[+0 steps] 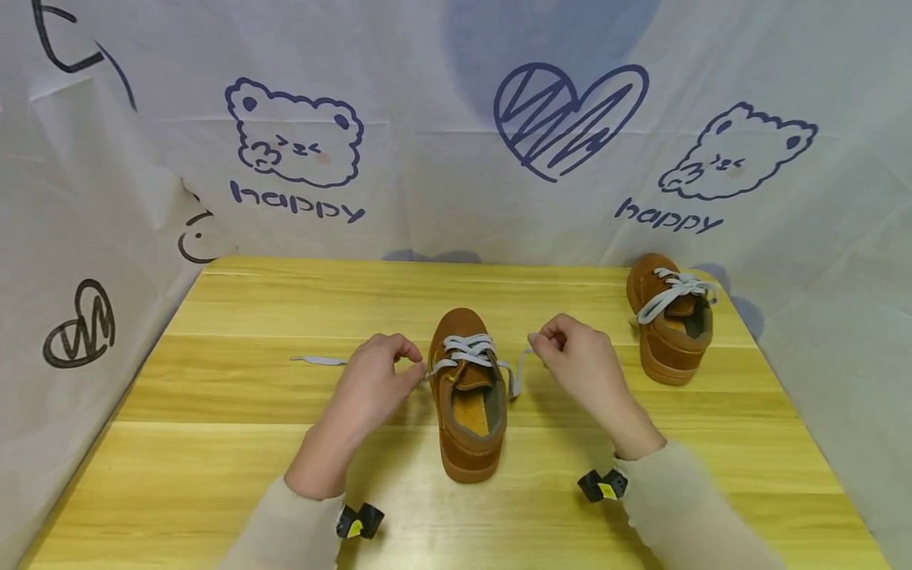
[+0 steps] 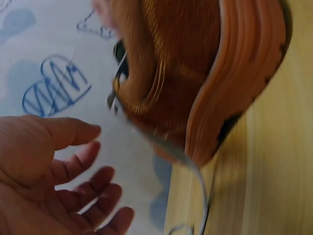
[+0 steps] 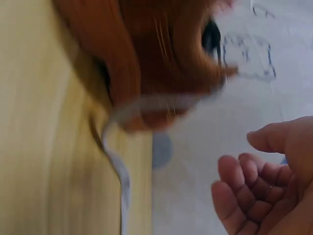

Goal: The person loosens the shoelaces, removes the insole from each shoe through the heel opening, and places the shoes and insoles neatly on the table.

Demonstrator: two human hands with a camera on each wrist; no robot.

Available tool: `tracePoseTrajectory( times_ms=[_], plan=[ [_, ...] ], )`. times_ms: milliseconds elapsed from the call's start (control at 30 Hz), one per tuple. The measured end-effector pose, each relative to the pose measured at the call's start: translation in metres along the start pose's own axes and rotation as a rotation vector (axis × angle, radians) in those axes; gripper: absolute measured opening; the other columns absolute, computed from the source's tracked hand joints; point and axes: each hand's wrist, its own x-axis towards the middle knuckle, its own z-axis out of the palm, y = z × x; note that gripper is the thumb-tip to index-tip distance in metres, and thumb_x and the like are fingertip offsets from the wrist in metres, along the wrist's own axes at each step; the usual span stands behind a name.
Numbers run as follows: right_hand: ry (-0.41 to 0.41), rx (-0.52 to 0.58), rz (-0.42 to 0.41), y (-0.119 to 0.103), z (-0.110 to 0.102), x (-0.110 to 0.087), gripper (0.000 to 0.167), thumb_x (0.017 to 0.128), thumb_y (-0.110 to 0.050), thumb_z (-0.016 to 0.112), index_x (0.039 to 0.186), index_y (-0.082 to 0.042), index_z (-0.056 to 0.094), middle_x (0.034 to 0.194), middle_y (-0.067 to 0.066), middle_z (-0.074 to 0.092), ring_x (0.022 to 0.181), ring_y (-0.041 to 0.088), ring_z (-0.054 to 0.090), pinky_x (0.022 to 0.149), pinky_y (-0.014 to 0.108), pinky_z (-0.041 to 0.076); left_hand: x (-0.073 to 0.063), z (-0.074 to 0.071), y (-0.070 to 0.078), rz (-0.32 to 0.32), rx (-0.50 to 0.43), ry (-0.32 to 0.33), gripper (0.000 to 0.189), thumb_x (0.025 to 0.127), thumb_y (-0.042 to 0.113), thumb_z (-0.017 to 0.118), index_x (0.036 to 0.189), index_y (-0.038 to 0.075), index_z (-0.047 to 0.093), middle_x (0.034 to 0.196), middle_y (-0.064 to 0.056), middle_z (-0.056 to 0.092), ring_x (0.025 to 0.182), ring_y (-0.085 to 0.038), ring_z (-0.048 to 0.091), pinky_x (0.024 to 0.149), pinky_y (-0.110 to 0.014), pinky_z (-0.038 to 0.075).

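Note:
A brown lace-up shoe (image 1: 472,443) stands mid-table, toe pointing away, its pale grey lace (image 1: 466,346) threaded in crossing rows. To its left is my left hand (image 1: 378,376), fingers loosely bent, holding nothing; the left wrist view shows a gap between fingertips (image 2: 93,131) and lace (image 2: 186,159). The left lace end (image 1: 321,360) lies on the table, partly hidden behind that hand. My right hand (image 1: 580,360) hovers at the shoe's right with relaxed fingers. In the right wrist view the right lace end (image 3: 124,186) curves down onto the table, apart from the fingers.
A second brown shoe (image 1: 670,317) with its lace tied in a bow stands at the back right of the wooden table (image 1: 214,475). Behind the table hangs a white cloth (image 1: 442,182) with drawn bears and hearts.

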Motion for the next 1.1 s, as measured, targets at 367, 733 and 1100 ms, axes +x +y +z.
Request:
tracePoseTrajectory(
  times_ms=[367, 733, 1100],
  plan=[
    [0.016, 0.001, -0.142, -0.036, 0.032, -0.02, 0.016, 0.095, -0.022, 0.08, 0.089, -0.013, 0.069, 0.075, -0.003, 0.065, 0.062, 0.011, 0.054, 0.058, 0.03, 0.046, -0.003, 0.042, 0.024, 0.33, 0.295, 0.276, 0.031, 0.086, 0.035, 0.089, 0.086, 0.016, 0.065, 0.087, -0.002, 0.061, 0.083, -0.029, 0.052, 0.073, -0.04, 0.044],
    [0.112, -0.189, -0.149, -0.036, 0.041, -0.021, 0.019, 0.091, -0.025, 0.081, 0.086, -0.013, 0.067, 0.073, -0.002, 0.06, 0.057, 0.013, 0.052, 0.051, 0.032, 0.041, 0.001, 0.045, 0.019, 0.401, 0.426, 0.405, 0.028, 0.086, 0.033, 0.087, 0.082, 0.018, 0.064, 0.085, -0.002, 0.06, 0.082, -0.03, 0.052, 0.08, -0.05, 0.047],
    [0.136, -0.173, -0.161, -0.027, 0.036, -0.02, 0.017, 0.09, -0.023, 0.079, 0.083, -0.015, 0.066, 0.071, -0.004, 0.06, 0.058, 0.013, 0.054, 0.051, 0.034, 0.044, -0.002, 0.031, 0.016, 0.328, 0.411, 0.335, 0.021, 0.088, 0.027, 0.082, 0.081, 0.019, 0.064, 0.089, -0.002, 0.064, 0.09, -0.03, 0.055, 0.095, -0.056, 0.047]
  ],
)
